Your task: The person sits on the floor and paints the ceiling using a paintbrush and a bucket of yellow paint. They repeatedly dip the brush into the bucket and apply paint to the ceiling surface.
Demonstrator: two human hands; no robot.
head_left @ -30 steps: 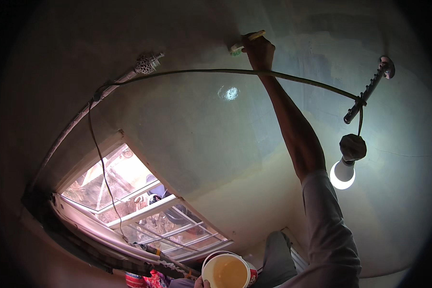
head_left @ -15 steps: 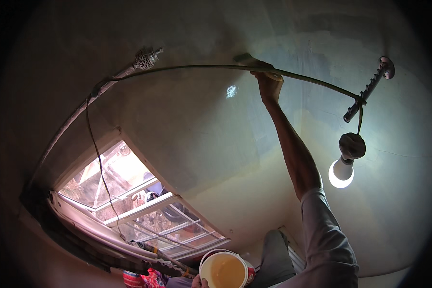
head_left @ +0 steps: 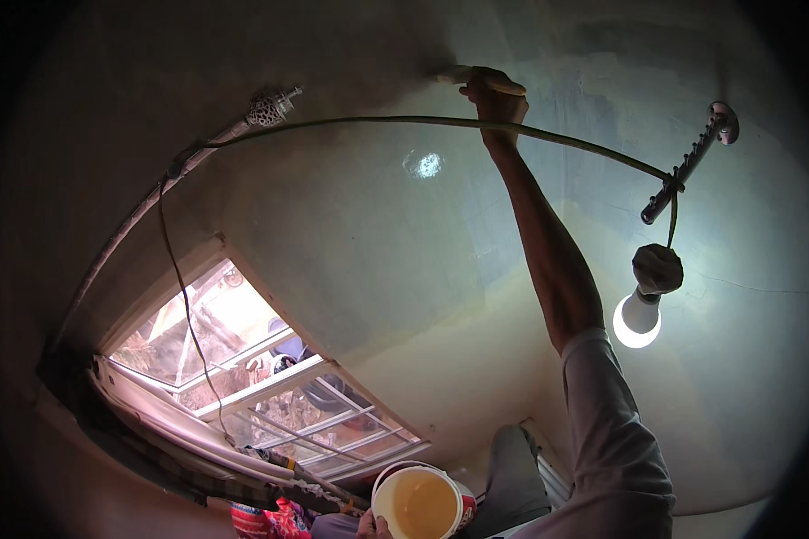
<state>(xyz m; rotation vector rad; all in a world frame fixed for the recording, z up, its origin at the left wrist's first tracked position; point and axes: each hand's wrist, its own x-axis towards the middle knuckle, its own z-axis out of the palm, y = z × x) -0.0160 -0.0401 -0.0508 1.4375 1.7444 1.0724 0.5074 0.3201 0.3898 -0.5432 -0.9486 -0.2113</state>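
My right hand (head_left: 502,104) is raised high against the wall, fingers wrapped round a flat paintbrush (head_left: 458,75). Its pale handle sticks out past my fingers, and the bristle end is at the dark, shaded wall surface (head_left: 360,216). At the bottom, my left hand (head_left: 372,526) grips the side of a white bucket (head_left: 466,508), partly cut off by the lower edge. Yellowish liquid (head_left: 422,505) fills part of the bucket. A wet-looking bright glint shows on the wall below the brush.
A green cord (head_left: 395,119) spans from a curtain rod (head_left: 144,211) to a dark hook rail (head_left: 683,175). From that rail hangs a lit bulb (head_left: 639,316). A barred window (head_left: 270,359) is at lower left; red patterned cloth (head_left: 283,519) lies beneath it.
My right hand and the paintbrush have moved up the wall, rising above the cord. The left hand and bucket stay almost in place.
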